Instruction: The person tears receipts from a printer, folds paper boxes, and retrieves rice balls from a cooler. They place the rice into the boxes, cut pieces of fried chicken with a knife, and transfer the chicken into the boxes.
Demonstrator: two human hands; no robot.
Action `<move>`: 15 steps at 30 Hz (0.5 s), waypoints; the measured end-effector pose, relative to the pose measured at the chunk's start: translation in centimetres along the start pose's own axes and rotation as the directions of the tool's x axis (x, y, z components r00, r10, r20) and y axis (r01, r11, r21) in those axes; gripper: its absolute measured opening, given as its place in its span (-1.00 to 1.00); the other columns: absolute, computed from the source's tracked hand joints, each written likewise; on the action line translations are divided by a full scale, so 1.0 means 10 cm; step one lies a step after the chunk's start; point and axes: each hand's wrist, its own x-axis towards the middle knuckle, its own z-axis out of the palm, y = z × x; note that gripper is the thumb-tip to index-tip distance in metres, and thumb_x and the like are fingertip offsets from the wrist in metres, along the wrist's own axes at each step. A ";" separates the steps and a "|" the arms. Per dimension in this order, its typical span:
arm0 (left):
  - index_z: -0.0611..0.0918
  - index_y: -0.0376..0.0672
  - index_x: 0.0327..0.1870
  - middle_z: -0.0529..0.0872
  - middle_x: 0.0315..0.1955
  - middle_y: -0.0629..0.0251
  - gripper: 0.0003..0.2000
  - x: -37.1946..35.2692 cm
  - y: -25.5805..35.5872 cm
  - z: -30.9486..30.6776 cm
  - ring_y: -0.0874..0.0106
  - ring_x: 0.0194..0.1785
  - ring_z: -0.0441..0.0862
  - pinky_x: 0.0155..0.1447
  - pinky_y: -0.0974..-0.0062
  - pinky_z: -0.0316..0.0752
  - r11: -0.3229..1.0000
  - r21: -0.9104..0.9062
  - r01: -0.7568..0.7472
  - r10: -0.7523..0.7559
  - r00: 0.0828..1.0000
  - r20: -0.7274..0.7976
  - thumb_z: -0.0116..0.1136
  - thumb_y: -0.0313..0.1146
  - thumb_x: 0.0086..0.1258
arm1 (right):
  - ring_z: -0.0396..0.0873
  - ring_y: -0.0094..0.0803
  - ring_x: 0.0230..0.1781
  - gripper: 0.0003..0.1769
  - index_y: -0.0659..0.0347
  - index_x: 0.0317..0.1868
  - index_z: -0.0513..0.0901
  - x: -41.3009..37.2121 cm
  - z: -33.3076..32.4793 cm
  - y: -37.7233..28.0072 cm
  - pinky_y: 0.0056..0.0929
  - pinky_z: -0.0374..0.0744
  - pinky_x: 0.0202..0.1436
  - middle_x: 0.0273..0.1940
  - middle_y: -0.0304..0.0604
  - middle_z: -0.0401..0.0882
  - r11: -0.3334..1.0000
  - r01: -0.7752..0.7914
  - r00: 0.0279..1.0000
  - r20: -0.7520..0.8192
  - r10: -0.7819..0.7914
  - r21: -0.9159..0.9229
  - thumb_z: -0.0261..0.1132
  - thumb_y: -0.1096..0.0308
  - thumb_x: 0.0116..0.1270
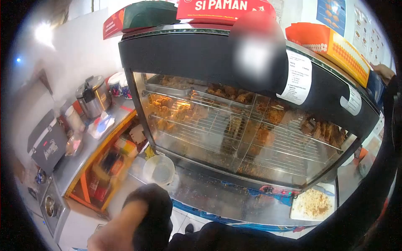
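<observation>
My left hand (pixel 113 228) hangs low at the bottom left, smeared by motion, so its fingers cannot be made out. A clear round tub (pixel 158 170) stands on the metal counter just beyond my dark left sleeve. Far to the right, my right hand (pixel 383 72) reaches past the end of the warming cabinet (pixel 180 50), beside the yellow box (pixel 348 54) and a dark blue item (pixel 375 88). Whether it grips anything is unclear. Fried pieces (pixel 275 116) lie on wire racks behind the cabinet's glass.
Red box (pixel 226 9) and green box (pixel 150 14) sit on top of the cabinet. A white tray (pixel 299 207) with crumbs lies at the lower right. Leftward, a side counter (pixel 79 161) bears a steel pot (pixel 98 98) and a grey cooler box (pixel 48 142).
</observation>
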 end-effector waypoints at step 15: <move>0.50 -0.11 -0.31 0.50 -0.71 0.50 -0.85 -0.30 0.96 -0.17 0.76 -0.77 0.35 -0.67 0.83 0.30 0.673 0.337 0.659 -0.473 0.733 -0.489 0.13 -0.35 0.12 | 0.54 -0.38 -0.47 -0.78 0.39 -0.49 0.61 -0.09 -0.07 0.40 -0.55 0.47 -0.38 -0.51 -0.07 0.59 0.914 -0.003 0.994 -0.095 0.046 0.406 0.15 0.37 0.06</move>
